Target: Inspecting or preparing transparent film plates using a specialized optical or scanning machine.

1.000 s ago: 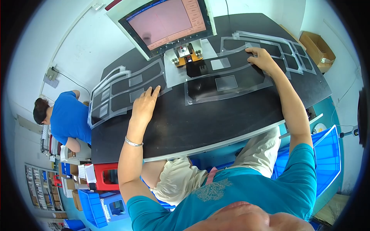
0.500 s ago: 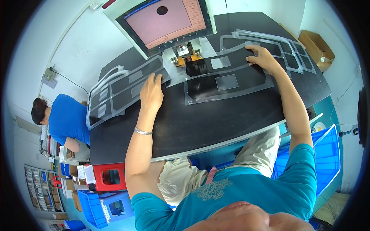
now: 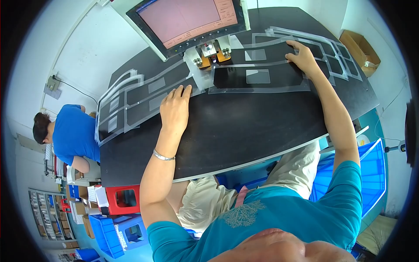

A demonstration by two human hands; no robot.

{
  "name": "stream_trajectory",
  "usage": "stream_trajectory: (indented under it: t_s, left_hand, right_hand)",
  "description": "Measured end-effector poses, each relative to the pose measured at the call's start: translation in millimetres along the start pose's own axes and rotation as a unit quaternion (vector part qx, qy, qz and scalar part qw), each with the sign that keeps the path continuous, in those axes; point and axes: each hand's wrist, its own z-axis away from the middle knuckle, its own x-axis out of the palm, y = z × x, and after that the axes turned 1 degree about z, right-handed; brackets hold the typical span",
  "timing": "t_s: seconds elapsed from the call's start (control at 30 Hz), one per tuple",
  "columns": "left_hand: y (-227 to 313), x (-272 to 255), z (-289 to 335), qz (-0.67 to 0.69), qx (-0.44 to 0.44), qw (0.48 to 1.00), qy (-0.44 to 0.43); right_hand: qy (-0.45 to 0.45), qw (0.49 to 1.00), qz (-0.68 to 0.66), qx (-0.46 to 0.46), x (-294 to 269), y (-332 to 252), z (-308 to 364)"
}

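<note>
A dark film sheet [image 3: 229,77] with clear borders and clear rectangular windows lies right of centre, its left part beside a small machine head [image 3: 210,54] with orange and metal parts. On the right part of this sheet rests my right hand [image 3: 304,60], thumb and index finger spread apart; its other fingers are mostly hidden. My left hand [image 3: 175,107] lies flat with fingers extended, over the near right edge of a stack of similar film sheets [image 3: 137,102] on the left.
Above the machine head stands a monitor [image 3: 183,22] with a pinkish screen. More film sheets [image 3: 334,54] overlap at the far right of the black table [image 3: 248,126]. Beyond is a cardboard box [image 3: 360,50]. A person in blue [image 3: 76,133] bends at the left.
The film sheet by my right hand has slid away from me, past the machine head. My left hand has shifted slightly right. A dark disc on the monitor has gone from view.
</note>
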Motion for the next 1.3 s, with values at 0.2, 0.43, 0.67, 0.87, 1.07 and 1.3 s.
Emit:
stream_trajectory:
  t_s: [0.2,0.43,0.67,0.87,1.07,1.3]
  left_hand:
    - [1,-1,3,0.016,-0.015,1.0,-0.019]
    - [-1,-1,1,0.03,-0.023,0.999,-0.017]
    - [-2,1,1,0.041,-0.026,0.999,-0.012]
    - [1,-2,2,0.036,-0.017,0.999,-0.008]
    - [1,-2,2,0.037,-0.017,0.999,-0.009]
    - [1,0,2,0.046,-0.029,0.998,-0.016]
  right_hand:
    - [-0.004,1.0,-0.016,-0.013,1,0,3]
    - [-0.01,0.985,-0.166,0.038,-11,-14,9]
    - [-0.106,0.987,-0.12,0.033,-10,-13,8]
    - [-0.014,0.994,-0.105,0.03,-2,-8,4]
    - [0.019,0.997,-0.075,0.028,6,-1,-3]
    - [0.033,0.997,-0.068,0.013,7,1,-3]
